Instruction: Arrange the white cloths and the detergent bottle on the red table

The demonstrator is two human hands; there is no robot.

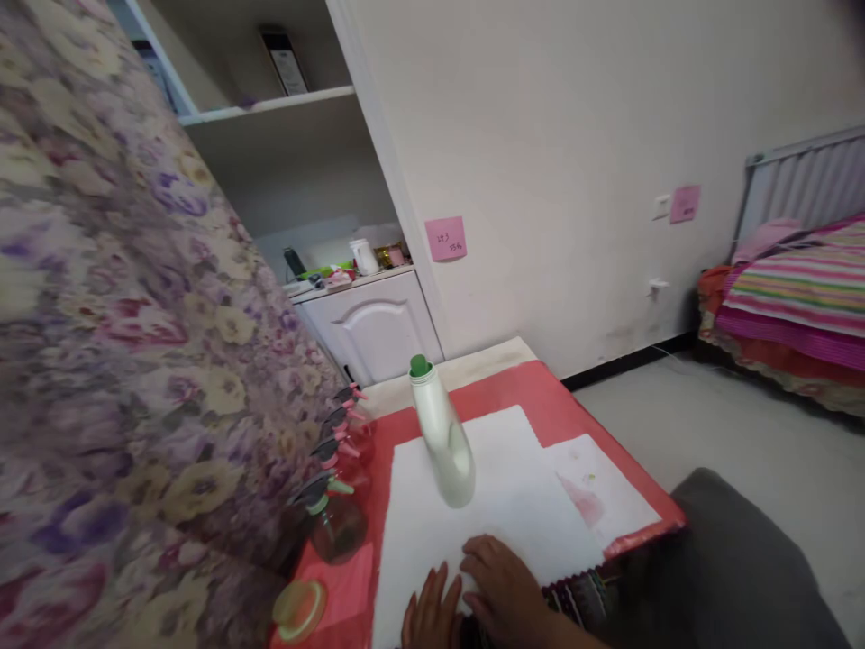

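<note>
A pale green jug-style bottle (442, 442) with a built-in handle and a green spout stands upright on a white sheet (533, 487). My left hand (432, 613) lies on the near part of that sheet, fingers stretched out, holding nothing. Beside it, my right hand (498, 577) rests on the sheet with its fingers slightly bent and apart, and nothing shows in it. Both hands are short of the bottle, not touching it. Left of the sheet, several spray bottles (338, 532) with pink or green necks form a row.
A red cover (500, 388) lies over the table. On it are a stained white paper (601, 491) at right and a round yellowish lid-like object (297, 608) at near left. A floral curtain (135, 361) hangs at left; a dark grey seat-like shape (736, 568) is at right.
</note>
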